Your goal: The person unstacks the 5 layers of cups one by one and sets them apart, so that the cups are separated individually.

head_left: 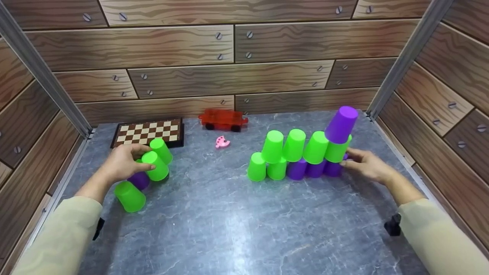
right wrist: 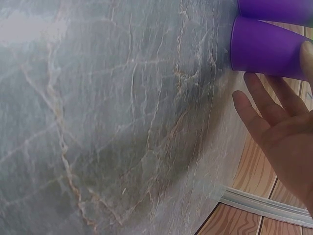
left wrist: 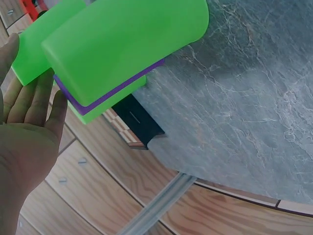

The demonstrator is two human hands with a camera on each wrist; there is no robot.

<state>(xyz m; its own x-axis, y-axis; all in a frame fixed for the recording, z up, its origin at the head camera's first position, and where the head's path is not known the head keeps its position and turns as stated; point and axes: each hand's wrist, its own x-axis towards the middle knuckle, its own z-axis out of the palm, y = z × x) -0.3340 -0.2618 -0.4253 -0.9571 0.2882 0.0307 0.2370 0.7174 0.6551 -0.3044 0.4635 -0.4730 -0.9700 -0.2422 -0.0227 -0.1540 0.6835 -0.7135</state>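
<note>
My left hand [head_left: 124,162] holds an upturned green cup [head_left: 156,168] between thumb and fingers; the left wrist view shows this green cup [left wrist: 41,44] partly hidden by a nearer one. Around that hand are another green cup [head_left: 162,152] behind, a purple cup [head_left: 139,181], and a green cup [head_left: 130,197] in front. At the right, my right hand [head_left: 368,167] lightly grips the end purple cup [head_left: 333,169] of a lower row, thumb on the near side. The right wrist view has thumb and fingers about this purple cup [right wrist: 269,49].
Four-sided grey surface [head_left: 229,214] meets wood-patterned walls. Upturned green cups [head_left: 294,146] form an upper row, with a purple cup [head_left: 341,125] over its right end. Farther back are a chessboard [head_left: 149,131], a red toy wagon [head_left: 222,119] and a small pink piece [head_left: 221,142].
</note>
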